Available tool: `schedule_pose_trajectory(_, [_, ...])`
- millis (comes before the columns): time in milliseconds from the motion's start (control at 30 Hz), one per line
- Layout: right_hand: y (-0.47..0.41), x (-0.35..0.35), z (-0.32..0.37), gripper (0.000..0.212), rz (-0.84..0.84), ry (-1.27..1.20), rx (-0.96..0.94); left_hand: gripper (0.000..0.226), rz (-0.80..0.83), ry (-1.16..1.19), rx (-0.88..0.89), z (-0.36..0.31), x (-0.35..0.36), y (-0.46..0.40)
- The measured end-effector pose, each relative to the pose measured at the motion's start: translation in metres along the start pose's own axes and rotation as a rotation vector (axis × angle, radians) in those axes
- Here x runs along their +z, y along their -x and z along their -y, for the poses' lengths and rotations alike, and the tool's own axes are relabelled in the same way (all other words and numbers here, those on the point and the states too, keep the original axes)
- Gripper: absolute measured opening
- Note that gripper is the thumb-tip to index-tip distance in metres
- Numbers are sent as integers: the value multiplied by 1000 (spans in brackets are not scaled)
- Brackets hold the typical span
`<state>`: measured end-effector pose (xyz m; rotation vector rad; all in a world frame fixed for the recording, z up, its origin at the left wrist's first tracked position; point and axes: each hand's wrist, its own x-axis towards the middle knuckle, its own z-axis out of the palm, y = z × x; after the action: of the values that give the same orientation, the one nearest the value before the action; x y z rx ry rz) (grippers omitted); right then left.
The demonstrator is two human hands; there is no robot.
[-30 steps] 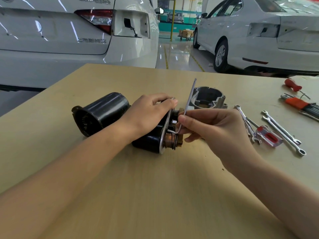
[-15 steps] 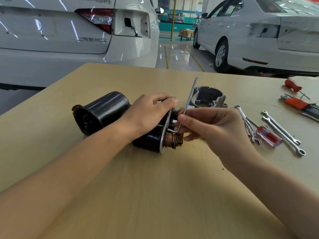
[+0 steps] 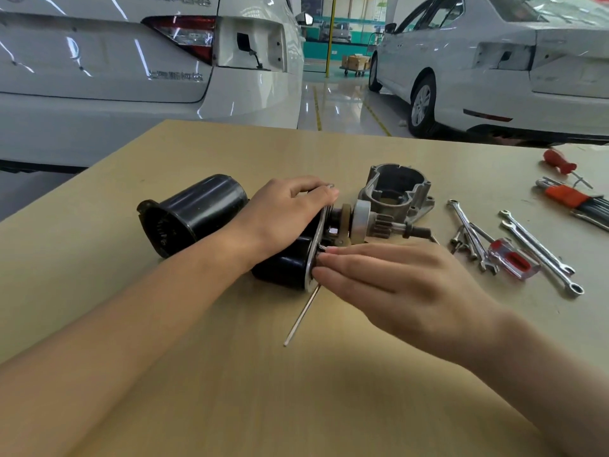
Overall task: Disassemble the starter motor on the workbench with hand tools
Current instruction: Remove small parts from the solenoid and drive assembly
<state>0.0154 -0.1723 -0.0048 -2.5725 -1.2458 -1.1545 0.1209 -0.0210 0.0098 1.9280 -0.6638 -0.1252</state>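
Starter motor [image 3: 290, 258] lies mid-surface [image 3: 230, 374], long axis running left-right, gear end toward the spanners [image 3: 540, 252]. Left hand [image 3: 283, 216] clamps its black body; right hand [image 3: 395, 278], nearer the plate, apparently pinches a hex key [image 3: 301, 316] at a bolt, fingers nearly straight. Removed alu. housing [image 3: 395, 189] sits just behind; nothing blocks the key.

A tan wooden workbench [image 3: 230, 374] held a black starter motor [image 3: 197, 212] at centre, a grey housing [image 3: 395, 189] behind it, and wrenches [image 3: 540, 252] and red-handled screwdrivers [image 3: 514, 260] at right.
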Motion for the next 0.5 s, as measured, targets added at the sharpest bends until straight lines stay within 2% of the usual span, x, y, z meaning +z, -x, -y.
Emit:
schedule_pose_trajectory(133, [0, 0, -1, 15, 3, 42, -43, 17, 7, -13, 9, 1, 1, 0])
schedule_pose_trajectory(200, [-1, -3, -4, 13, -52, -50, 40, 17, 7, -23, 13, 0, 1, 1])
schedule_pose_trajectory(267, [-4, -5, -4, 12, -222, -211, 277, 19, 6, -27, 10, 0, 1, 0])
schedule_pose_trajectory(367, [-9, -4, -1, 15, -445, -618, 782, 27, 13, -28, 4, -1, 1, 2])
schedule_pose_trajectory(433, [-11, -2, 0, 12, -448, -867, 1001, 28, 9, -27, 1, -2, 1, 2])
schedule_pose_trajectory(500, [-12, -1, -2, 14, -376, -977, 1102, 27, 6, -25, -3, -3, 1, 2])
